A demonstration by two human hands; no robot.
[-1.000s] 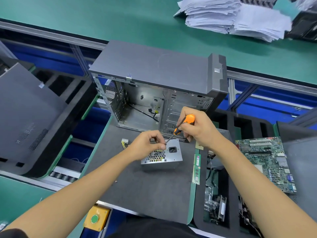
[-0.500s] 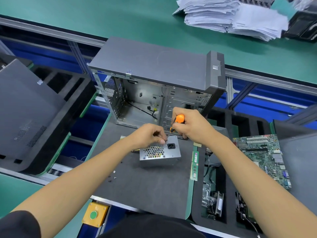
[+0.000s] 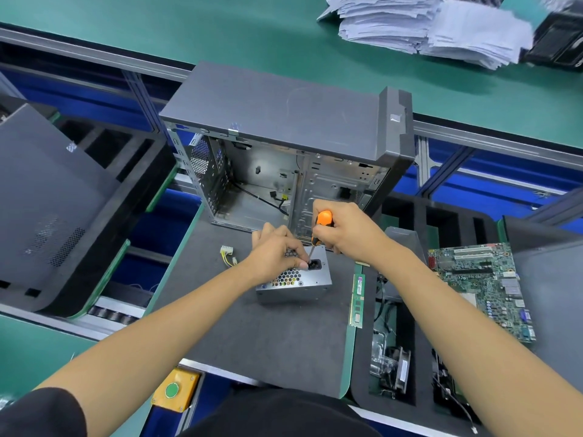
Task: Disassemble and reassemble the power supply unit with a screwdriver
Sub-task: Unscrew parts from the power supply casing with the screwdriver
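A small silver power supply unit (image 3: 303, 283) with a honeycomb grille lies on the dark foam mat (image 3: 268, 335). My left hand (image 3: 277, 252) rests on its top with fingers curled over it, a fingertip near the black power socket. My right hand (image 3: 344, 230) grips an orange-handled screwdriver (image 3: 321, 223), held nearly upright, its thin shaft pointing down at the unit's top near the socket. The tip is hidden beside my left fingers. The unit's yellow cable and white plug (image 3: 227, 252) trail out to the left.
An open empty computer case (image 3: 284, 121) stands just behind the unit. A RAM stick (image 3: 357, 299) lies at the mat's right edge, a motherboard (image 3: 485, 288) and a fan (image 3: 399, 370) in the tray to the right. A side panel (image 3: 47, 203) lies left; paper stacks (image 3: 426, 23) far back.
The screwdriver has swung from a slant to nearly upright over the unit. My left hand has shifted along the unit's top toward the socket. The camera view has shifted a little.
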